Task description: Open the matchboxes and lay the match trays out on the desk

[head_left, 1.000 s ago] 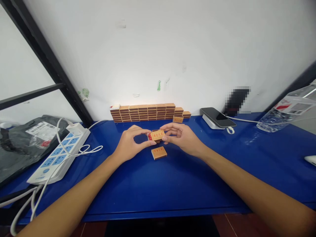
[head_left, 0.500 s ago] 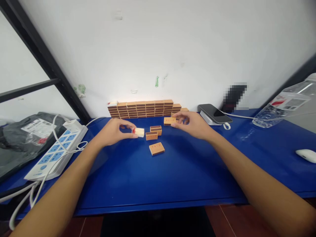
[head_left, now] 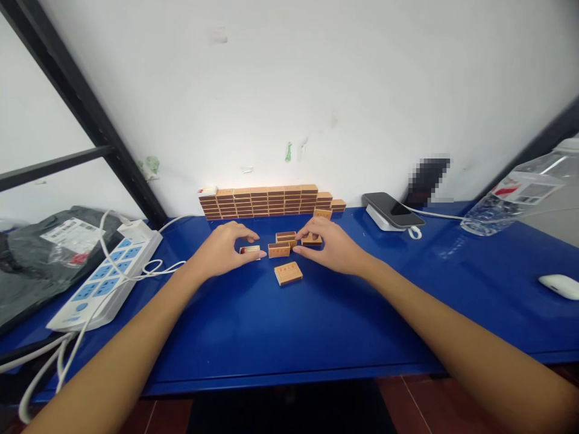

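Observation:
My left hand (head_left: 224, 251) rests on the blue table (head_left: 316, 325) and pinches a small white inner matchbox tray (head_left: 250, 249) with red match heads at its left end. My right hand (head_left: 332, 244) holds an orange matchbox sleeve (head_left: 312, 240) low over the table. Between the hands stand two small orange boxes (head_left: 281, 246). Another orange matchbox (head_left: 288, 273) lies flat just in front of them. A low wall of stacked orange matchboxes (head_left: 266, 202) runs along the back by the white wall.
A white power strip (head_left: 106, 277) with blue sockets and white cables lies at the left, beside a dark plastic bag (head_left: 40, 253). A phone on a white stand (head_left: 392, 213) sits at the right, then a plastic bottle (head_left: 520, 202) and a white mouse (head_left: 561, 285).
A second ago both hands held one matchbox together. They pulled it apart: my left hand took the tray left, my right carried the sleeve back right, then both came down toward the middle.

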Tool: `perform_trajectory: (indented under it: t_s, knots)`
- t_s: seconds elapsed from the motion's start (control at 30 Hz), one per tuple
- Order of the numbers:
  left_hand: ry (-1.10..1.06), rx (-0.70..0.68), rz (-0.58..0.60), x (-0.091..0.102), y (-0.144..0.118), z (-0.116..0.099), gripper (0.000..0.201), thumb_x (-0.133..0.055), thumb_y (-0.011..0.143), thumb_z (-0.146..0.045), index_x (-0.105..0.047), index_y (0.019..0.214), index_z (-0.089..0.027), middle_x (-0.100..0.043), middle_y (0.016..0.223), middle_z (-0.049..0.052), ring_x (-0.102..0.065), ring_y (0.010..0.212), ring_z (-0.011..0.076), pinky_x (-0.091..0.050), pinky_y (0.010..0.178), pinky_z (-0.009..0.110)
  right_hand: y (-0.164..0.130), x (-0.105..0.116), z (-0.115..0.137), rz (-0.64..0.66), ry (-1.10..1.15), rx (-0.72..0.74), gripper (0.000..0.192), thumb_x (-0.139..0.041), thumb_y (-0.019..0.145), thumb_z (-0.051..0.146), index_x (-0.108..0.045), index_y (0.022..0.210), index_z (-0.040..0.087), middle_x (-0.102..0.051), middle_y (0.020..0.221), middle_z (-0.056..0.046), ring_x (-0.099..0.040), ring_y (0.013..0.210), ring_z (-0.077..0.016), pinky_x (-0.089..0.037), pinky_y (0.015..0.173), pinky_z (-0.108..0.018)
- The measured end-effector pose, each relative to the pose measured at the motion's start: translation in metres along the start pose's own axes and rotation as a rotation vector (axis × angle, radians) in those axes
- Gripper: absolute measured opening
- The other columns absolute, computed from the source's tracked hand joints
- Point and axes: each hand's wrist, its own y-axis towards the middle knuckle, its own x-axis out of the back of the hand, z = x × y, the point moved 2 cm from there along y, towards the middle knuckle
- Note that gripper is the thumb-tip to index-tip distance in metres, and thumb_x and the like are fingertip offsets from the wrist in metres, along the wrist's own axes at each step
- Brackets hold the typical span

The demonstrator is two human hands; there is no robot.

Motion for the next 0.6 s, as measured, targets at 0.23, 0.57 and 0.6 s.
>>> perform_trajectory:
  t_s: [0.23,0.57,0.6]
  knots:
    - [-0.027,-0.076,-0.032,-0.022,0.002,-0.015,0.028,-0.073,0.094,-0.049,-0.078,0.1,-0.022,-0.078,0.102,0.005,-0.067,0.097,0.0238,-0.054,0.084,0.038,0.003,-0.02,0.004,-0.009,0.053,0.05,0.015,-0.075,0.093,0.034,-0.067,0.097,0.022,-0.065,0.095,-0.005,-0.058,0.091,-0.0219,-0.048,0.079,-0.036]
    - [-0.06,-0.144,-0.182,-0.026,-0.004,-0.028,0.046,-0.084,0.086,-0.042,-0.069,0.125,-0.022,-0.076,0.11,0.005,-0.068,0.102,0.0235,-0.057,0.09,0.038,0.004,-0.015,0.004,0.029,0.508,-0.259,0.033,-0.074,0.088,0.05,-0.065,0.097,0.02,-0.068,0.085,-0.003,-0.062,0.074,-0.0171,-0.05,0.065,-0.032]
    - [-0.057,-0.171,-0.195,-0.026,-0.004,-0.03,0.051,-0.084,0.086,-0.042,-0.067,0.13,-0.022,-0.076,0.114,0.006,-0.068,0.104,0.0234,-0.057,0.091,0.038,0.005,-0.015,0.005,0.018,0.559,-0.281,0.036,-0.076,0.087,0.053,-0.066,0.097,0.02,-0.07,0.087,-0.004,-0.064,0.077,-0.0178,-0.052,0.068,-0.032]
